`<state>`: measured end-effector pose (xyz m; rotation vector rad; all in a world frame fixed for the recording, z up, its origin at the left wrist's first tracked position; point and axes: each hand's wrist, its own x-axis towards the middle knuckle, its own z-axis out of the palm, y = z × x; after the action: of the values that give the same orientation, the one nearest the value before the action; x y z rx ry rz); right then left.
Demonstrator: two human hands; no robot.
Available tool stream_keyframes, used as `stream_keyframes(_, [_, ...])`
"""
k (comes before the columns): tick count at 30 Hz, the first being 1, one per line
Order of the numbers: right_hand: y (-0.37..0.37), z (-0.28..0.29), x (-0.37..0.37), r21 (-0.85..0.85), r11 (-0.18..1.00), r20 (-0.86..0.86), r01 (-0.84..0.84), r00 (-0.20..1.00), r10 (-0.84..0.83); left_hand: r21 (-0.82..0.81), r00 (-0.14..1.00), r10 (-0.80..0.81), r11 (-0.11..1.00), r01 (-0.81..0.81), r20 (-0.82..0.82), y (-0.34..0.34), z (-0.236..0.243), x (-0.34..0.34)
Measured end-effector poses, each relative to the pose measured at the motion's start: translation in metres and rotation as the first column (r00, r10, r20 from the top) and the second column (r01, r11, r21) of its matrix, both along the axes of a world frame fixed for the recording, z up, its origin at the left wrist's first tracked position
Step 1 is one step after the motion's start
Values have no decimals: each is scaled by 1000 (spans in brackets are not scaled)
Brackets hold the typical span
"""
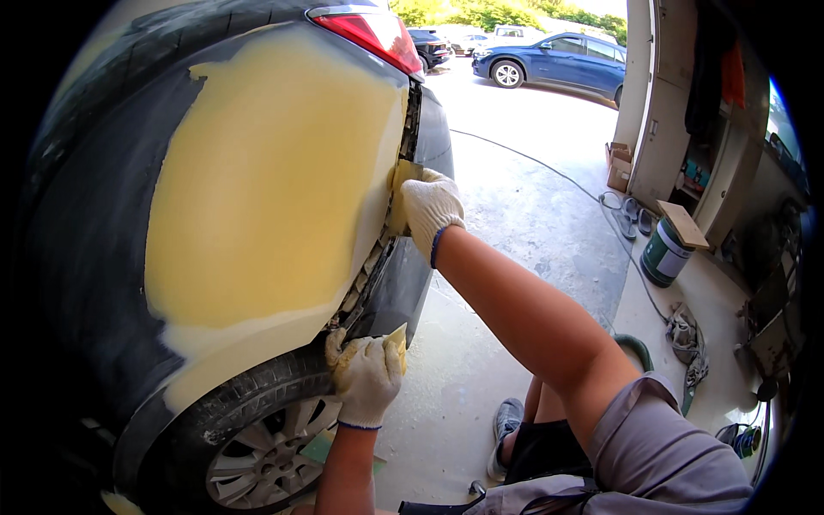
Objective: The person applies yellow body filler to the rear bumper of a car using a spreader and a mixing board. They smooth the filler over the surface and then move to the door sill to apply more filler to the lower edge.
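The rear side of a dark car carries a large patch of yellow filler with paler edges, above a wheel and beside a seam below the red tail light. My right hand, in a white knit glove, is closed on a flat yellow-smeared spreader held against the patch's right edge at the seam. Lower down, my left hand, in a stained white glove, is closed on another yellow-smeared flat piece, near the seam's lower end above the tire.
A blue car stands outside. To the right are a cardboard box, cabinets, sandals, a bucket with a board on it and a bundled cloth. A cable and a hose lie on the floor.
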<state>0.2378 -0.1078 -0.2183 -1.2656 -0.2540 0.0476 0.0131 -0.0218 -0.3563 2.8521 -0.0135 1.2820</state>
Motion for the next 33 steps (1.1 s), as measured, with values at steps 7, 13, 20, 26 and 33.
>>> stream_keyframes(7, [7, 21, -15, -5, 998, 104, 65, 993, -64, -32, 998, -21, 999, 24, 67, 5, -4, 2])
stream_keyframes(13, [-6, 16, -1, 2, 998, 47, 58, 997, -58, 1, 997, 4, 1000, -4, 72, 6, -6, 2])
stream_keyframes(20, [5, 39, 8, -105, 990, 138, 93, 987, -78, -21, 999, 12, 1000, -11, 36, 5, -6, 0])
stream_keyframes(26, [-3, 38, 19, 3, 998, 123, 67, 990, -67, -32, 1000, -6, 999, 6, 8, 5, -1, -2])
stream_keyframes(33, [8, 52, 53, -76, 994, 88, 81, 993, -74, -46, 1000, -2, 999, 4, 29, 9, -13, 2])
